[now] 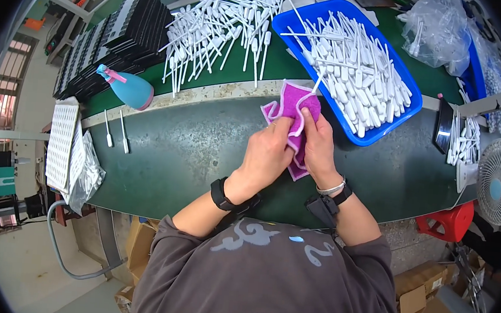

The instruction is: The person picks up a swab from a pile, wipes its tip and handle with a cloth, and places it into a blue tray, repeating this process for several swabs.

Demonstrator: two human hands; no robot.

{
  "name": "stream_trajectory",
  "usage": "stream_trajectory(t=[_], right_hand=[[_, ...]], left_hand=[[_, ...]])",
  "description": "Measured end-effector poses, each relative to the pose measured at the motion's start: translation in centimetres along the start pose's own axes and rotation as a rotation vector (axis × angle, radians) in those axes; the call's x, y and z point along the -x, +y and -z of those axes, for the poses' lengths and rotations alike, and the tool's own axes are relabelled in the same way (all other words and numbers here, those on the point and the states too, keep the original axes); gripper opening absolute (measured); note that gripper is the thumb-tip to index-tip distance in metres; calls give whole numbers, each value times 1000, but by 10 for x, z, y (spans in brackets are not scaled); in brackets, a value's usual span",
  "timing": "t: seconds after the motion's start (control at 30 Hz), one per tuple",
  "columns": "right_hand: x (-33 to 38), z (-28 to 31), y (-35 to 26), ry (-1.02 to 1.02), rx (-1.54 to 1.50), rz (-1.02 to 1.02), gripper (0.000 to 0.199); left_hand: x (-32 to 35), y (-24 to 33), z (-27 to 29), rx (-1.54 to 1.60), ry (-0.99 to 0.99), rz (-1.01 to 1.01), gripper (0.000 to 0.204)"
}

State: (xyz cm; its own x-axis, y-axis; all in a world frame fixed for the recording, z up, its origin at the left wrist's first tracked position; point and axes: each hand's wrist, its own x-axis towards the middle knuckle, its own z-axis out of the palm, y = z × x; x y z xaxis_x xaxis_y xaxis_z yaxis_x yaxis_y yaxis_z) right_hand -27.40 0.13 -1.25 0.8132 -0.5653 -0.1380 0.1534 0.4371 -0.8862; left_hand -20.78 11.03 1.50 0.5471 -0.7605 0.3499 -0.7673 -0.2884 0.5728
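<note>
A purple cloth (pixel 294 101) with pale edging is bunched between my two hands above the table's middle. My left hand (pixel 264 158) has its fingers closed on the cloth's near left side. My right hand (pixel 319 144) grips it from the right, thumb on top. A thin white stem (pixel 318 82) sticks up from the cloth's far right edge, beside the tray; its lower part is hidden. Just right of my hands stands a blue tray (pixel 364 139) heaped with white plastic pieces (pixel 359 76), each a thin stem with a wider bulb-like end.
More white pieces (pixel 226 29) lie in a loose pile at the far side. Left of it are stacked black trays (pixel 125 26) and a blue spray bottle (pixel 130 90). Two single pieces (pixel 124 133) lie nearer me. A small fan (pixel 497 181) and plastic bag (pixel 437 33) are at right.
</note>
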Motion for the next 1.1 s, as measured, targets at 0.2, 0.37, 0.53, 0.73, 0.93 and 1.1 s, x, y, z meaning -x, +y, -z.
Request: stream_trajectory(t=[0.2,0.37,0.53,0.73,0.93,1.1], right_hand=[[-6,19,-9,-10,-335,-62,38],[-13,31,-12,-222,-779,-259,44],[-11,26,-5,-353,-734,-262,44],[-6,17,5,-455,-512,-325,43],[-1,5,13,-231,-220,-128,42],[-11,19,14,-33,-581,-181,41]], left_hand=[[7,1,-5,816,-279,466,21],[-3,-2,6,1298,-315,642,21],[-2,-9,8,1393,-318,674,25],[3,-20,4,1780,-398,858,20],[9,-8,-2,455,30,277,16],[9,-11,7,83,123,86,16]])
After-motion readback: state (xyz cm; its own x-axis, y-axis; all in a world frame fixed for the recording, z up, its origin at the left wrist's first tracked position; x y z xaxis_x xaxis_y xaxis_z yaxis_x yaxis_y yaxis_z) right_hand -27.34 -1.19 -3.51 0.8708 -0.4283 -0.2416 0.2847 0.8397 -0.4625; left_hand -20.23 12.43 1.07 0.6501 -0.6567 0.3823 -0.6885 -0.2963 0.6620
